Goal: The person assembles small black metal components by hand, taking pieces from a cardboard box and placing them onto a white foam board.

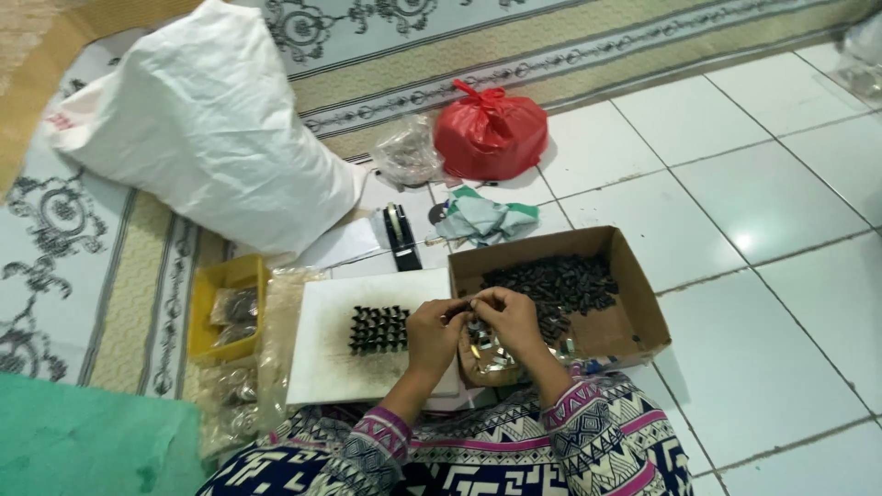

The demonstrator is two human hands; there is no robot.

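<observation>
Small dark part point(462, 308) sits pinched between the fingertips of both hands, held just above the round dish point(487, 360) of shiny metal pieces, at the near-left corner of the cardboard box point(643, 303). Too small to tell what the part is.

Left hand point(434, 335): fingers curled in, tips pressed on the part from the left. Right hand point(508, 317): fingers bunched, tips meeting the left hand's on the same part. Hands touching each other.

Just left of the left hand: white board point(322, 358) with a tidy block of dark pieces point(378, 329) standing in rows, grey smudges around them.

Box is brown, open-topped, holds a loose heap of dark parts point(556, 280).

Left of the board: yellow tray point(228, 308) with clear bags inside, more clear bags point(234, 404) on the floor below it.

Behind the board: black tape dispenser point(400, 234), crumpled green-and-white cloth point(482, 219) beside it.

Further back: red plastic bag point(491, 133), knotted on top; clear bag point(407, 152) touching its left side; big white sack point(207, 129) lying on the patterned mat point(55, 230). White tile floor point(772, 202) to the right.
</observation>
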